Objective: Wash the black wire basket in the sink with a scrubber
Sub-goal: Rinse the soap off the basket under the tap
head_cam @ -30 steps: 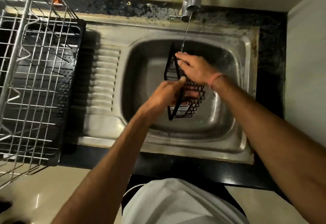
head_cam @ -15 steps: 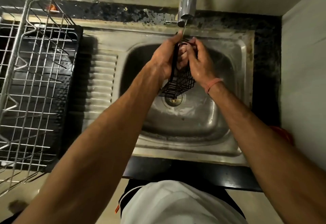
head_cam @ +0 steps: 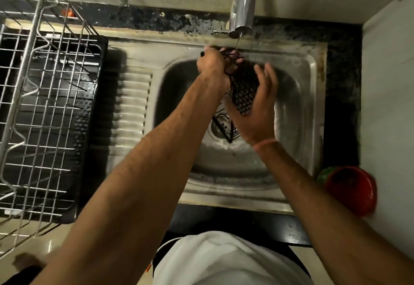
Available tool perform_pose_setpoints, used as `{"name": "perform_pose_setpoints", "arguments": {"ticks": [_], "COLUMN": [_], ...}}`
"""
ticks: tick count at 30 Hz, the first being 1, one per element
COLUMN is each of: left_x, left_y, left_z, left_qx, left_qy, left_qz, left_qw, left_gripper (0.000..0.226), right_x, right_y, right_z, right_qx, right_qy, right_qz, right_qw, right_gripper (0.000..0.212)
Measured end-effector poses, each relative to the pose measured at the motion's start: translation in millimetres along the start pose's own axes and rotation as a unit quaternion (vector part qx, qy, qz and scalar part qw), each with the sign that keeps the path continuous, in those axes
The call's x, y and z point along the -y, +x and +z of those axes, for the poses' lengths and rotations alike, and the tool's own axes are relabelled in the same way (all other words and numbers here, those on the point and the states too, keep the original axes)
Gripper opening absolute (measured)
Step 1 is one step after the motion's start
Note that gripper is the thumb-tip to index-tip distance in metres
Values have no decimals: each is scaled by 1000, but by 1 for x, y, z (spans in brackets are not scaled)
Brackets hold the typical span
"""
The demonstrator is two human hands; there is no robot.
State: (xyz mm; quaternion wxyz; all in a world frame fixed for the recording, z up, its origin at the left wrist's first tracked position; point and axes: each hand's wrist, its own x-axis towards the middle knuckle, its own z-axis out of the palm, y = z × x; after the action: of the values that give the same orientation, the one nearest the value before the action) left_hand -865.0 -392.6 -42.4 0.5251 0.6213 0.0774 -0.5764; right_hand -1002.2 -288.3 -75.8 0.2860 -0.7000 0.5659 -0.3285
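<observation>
Head view, from the left: a silver wire dish rack (head_cam: 42, 96) stands on a black plastic drip tray (head_cam: 99, 65) beside the ribbed draining board of the stainless steel sink (head_cam: 313, 96), probably so washed items can drain there.

Over the basin, the left hand (head_cam: 211, 64) is curled round the upper rim of the black wire mesh basket (head_cam: 243, 89), lifting it clear of the sink floor. This grip puts the basket's top directly under the chrome tap spout (head_cam: 243, 4), where a thin stream of water (head_cam: 237, 43) falls onto the wires; I judge this a rinsing hold.

The basket hangs tilted, its lower end above the round metal drain (head_cam: 218, 127), so runoff would drop straight down the outlet.

The right hand (head_cam: 257, 107), wearing an orange wrist thread (head_cam: 265, 144), has its fingers spread and cups the mesh face from the right, seemingly steadying or rubbing it. No scrubber shows in either hand; whether one is hidden behind the palm I cannot tell.

At far right, a red round plastic bowl (head_cam: 351, 189) sits on the dark countertop (head_cam: 342, 114), well apart from the work, with something green just behind it.
</observation>
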Motion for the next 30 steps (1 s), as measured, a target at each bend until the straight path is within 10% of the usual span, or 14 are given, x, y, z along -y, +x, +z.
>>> {"name": "perform_pose_setpoints", "arguments": {"ticks": [6, 11, 15, 30], "left_x": [16, 61, 73, 106], "left_y": [-18, -6, 18, 18], "left_z": [-37, -119, -138, -136], "left_qx": [66, -44, 91, 10], "left_qy": [103, 374, 521, 679], "left_qz": [37, 306, 195, 162], "left_qw": [992, 875, 826, 716], "left_gripper": [69, 35, 40, 18], "right_x": [-9, -29, -49, -98], "right_y": [-5, 18, 25, -3], "right_z": [12, 7, 12, 38], "right_qx": [-39, -52, 13, 107], "right_qy": [47, 71, 89, -17], "right_qz": [53, 171, 246, 346], "right_qw": [997, 981, 965, 932], "right_gripper": [84, 72, 68, 47]}}
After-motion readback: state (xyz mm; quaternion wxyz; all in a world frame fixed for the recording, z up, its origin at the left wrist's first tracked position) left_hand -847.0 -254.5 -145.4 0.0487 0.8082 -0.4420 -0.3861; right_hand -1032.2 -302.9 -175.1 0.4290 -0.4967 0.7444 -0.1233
